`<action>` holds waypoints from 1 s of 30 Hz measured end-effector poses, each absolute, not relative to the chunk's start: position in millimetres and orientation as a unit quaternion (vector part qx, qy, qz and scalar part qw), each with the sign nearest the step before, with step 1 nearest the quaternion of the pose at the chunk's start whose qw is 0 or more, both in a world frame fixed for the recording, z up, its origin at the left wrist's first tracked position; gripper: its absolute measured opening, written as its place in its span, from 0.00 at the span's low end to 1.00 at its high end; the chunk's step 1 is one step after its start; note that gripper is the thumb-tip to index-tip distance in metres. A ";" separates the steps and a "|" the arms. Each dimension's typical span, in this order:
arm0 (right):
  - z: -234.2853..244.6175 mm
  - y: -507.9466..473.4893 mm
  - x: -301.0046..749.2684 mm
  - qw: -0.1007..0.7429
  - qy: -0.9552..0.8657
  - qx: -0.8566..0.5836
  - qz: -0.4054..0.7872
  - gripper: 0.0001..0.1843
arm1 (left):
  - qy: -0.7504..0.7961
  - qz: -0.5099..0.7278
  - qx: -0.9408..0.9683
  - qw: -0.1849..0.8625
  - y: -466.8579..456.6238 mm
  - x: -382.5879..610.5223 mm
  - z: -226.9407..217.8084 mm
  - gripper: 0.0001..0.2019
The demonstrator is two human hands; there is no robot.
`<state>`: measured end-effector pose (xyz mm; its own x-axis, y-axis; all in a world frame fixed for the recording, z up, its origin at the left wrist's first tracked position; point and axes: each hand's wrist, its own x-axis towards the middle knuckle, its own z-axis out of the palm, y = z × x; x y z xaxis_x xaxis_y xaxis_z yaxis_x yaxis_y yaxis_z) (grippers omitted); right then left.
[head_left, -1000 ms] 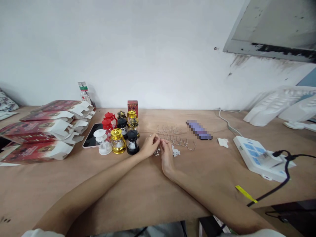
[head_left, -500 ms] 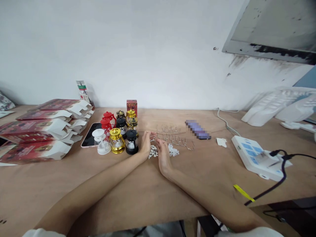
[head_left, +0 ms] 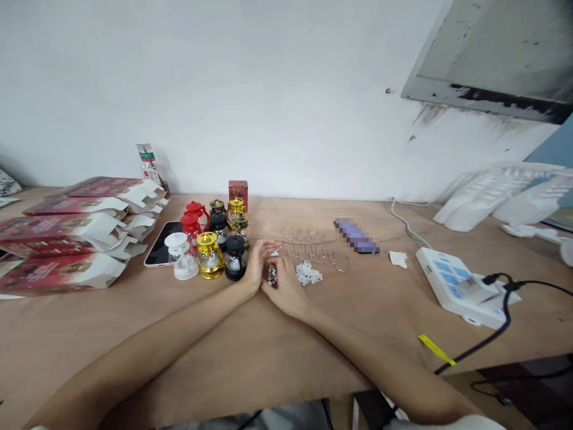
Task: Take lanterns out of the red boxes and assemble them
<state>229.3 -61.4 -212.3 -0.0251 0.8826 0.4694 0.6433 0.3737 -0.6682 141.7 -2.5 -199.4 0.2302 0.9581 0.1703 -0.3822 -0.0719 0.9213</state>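
Note:
My left hand (head_left: 255, 267) rests on edge on the table, fingers stretched out and slightly curved. Opposite it, my right hand (head_left: 287, 291) lies low with its fingers spread, its thumb side close to the left palm. Between the two palms sits a heap of small round pieces (head_left: 272, 275), white with some dark ones, partly hidden by the fingers. Just right of my right hand is a pile of small white flat pieces (head_left: 308, 273). Bent metal wires (head_left: 313, 254) lie in rows beyond the hands. Several miniature lanterns (head_left: 210, 257) in gold, black, red and white stand left of my left hand.
Red printed boxes (head_left: 58, 233) are stacked at the left, near a phone or tablet (head_left: 157, 254). A small red box (head_left: 238, 190) stands behind the lanterns. At the right are a blurred purple item (head_left: 357, 236), a white power strip (head_left: 461, 286) with cables, and white shoe-like forms (head_left: 474, 197).
My right hand has swung inward and closed in on my left, gathering the round pieces into a tighter heap. The white flat pieces show more fully now. The view has shifted slightly.

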 end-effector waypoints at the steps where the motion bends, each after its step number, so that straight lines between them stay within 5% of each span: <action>1: -211.6 -61.7 230.9 0.408 -0.722 -0.547 0.112 0.13 | 0.289 0.542 0.496 0.614 -4.5 138.2 -200.0 0.13; 9: -214.7 -53.0 240.6 0.312 -0.796 -0.518 0.036 0.24 | 0.309 0.463 0.646 0.522 -12.3 124.4 -198.2 0.13; 18: -220.3 -36.9 244.3 0.296 -0.815 -0.496 0.040 0.16 | 0.341 0.441 0.653 0.512 -12.9 124.8 -196.1 0.11; 25: -218.8 -27.5 246.5 0.285 -0.834 -0.469 0.060 0.15 | 0.348 0.405 0.743 0.403 -19.5 124.3 -196.3 0.15; 30: -217.6 -19.9 246.3 0.302 -0.842 -0.441 0.071 0.13 | 0.379 0.418 0.699 0.439 -18.5 124.4 -197.2 0.14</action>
<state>246.3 -19.9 -217.6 -0.4288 0.7853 0.4466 0.6989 0.6016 -0.3868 124.4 -18.5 -197.2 0.3635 0.8969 0.2520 0.1632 -0.3276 0.9306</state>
